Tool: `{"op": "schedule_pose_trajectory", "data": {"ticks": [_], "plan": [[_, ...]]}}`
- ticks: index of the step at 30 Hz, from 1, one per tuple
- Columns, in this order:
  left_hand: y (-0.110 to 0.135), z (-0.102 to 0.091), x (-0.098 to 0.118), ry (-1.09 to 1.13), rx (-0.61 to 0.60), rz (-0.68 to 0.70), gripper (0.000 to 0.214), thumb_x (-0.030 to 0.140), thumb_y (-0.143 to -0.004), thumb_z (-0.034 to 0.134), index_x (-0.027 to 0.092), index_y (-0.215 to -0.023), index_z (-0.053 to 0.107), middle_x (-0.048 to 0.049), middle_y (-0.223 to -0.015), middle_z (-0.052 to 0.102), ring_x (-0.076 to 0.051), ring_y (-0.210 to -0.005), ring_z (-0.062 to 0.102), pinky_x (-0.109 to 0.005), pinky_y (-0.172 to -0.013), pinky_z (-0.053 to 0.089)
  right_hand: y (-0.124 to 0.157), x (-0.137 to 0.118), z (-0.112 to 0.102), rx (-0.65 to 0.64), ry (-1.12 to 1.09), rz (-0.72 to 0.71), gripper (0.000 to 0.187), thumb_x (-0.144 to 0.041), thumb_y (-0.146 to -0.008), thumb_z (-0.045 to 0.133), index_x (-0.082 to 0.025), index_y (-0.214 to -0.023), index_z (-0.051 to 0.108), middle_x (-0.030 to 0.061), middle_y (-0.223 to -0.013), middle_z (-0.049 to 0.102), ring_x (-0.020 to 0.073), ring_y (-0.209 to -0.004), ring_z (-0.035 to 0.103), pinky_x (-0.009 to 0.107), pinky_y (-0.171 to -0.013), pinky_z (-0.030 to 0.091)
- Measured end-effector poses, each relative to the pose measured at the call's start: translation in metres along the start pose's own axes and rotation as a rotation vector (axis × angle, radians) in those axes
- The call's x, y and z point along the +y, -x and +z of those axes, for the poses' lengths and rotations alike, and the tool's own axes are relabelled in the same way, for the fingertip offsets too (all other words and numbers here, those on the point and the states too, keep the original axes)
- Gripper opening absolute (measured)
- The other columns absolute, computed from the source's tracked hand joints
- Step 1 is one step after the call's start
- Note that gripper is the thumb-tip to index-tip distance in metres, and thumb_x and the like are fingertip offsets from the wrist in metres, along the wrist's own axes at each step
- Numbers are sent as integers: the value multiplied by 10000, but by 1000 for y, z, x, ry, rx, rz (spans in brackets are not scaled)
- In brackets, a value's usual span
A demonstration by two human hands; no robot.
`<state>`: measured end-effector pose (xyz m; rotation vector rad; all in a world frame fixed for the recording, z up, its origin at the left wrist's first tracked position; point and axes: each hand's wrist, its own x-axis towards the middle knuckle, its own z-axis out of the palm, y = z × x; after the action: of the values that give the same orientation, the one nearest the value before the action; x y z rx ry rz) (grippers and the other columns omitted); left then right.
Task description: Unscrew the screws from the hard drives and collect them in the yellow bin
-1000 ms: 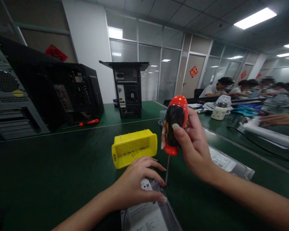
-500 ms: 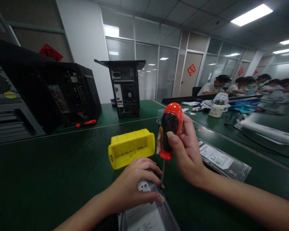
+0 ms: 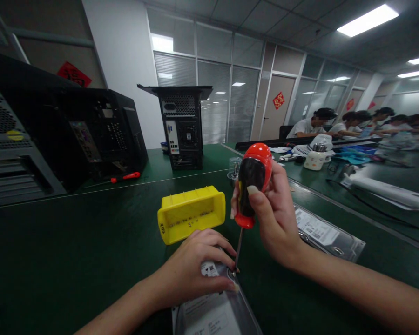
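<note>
In my right hand (image 3: 274, 218) is a red and black screwdriver (image 3: 253, 184), gripped by its thick handle. Its shaft slants down and left, and the tip meets the far right corner of a hard drive (image 3: 214, 311). My left hand (image 3: 199, 267) lies across the drive's far end, thumb and fingers curled over it on both sides of the tip. That hand hides part of the label. Just beyond my left hand a yellow bin (image 3: 192, 215) lies tipped toward me, with several small dark screws inside.
Right of my right hand lies a second hard drive (image 3: 326, 232). A clear jar (image 3: 233, 167) stands behind the screwdriver. Computer cases (image 3: 185, 130) stand at the back and left, with another screwdriver (image 3: 125, 177) nearby. Several people sit at the far right, near a mug (image 3: 314, 160).
My right hand and the screwdriver handle have shifted slightly right and up, so the shaft leans more. The tip stays at the drive's corner. My left hand is almost unmoved.
</note>
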<state>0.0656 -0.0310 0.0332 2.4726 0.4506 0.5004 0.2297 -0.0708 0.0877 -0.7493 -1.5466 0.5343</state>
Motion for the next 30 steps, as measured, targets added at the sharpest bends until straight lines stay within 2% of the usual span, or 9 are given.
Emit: {"op": "schedule_pose_trajectory", "data": {"ticks": [15, 24, 30], "plan": [[1, 0, -1, -4, -10, -13, 232, 392, -759, 742, 272, -955, 716, 0, -1069, 658, -215, -1036, 562, -352, -908, 379, 1, 4, 1, -7, -43, 18, 364, -441, -928, 406, -307, -1210, 220, 23, -887, 511, 149, -635, 566, 319, -564, 551], [0, 0, 0, 10, -4, -24, 217, 359, -754, 754, 258, -942, 716, 3, -1052, 662, -205, -1022, 568, -337, -895, 378, 1, 6, 0, 8, -127, -21, 341, -380, -919, 475, -303, -1192, 286, 6, -847, 513, 134, -612, 555, 297, -540, 531], [2, 1, 0, 14, 6, -23, 215, 344, -752, 758, 248, -940, 719, 7, -1032, 660, -192, -1016, 572, -321, -892, 377, 2, 6, 0, -10, -195, -56, 347, -301, -900, 533, -297, -1182, 330, 13, -924, 553, 134, -672, 569, 290, -560, 535]]}}
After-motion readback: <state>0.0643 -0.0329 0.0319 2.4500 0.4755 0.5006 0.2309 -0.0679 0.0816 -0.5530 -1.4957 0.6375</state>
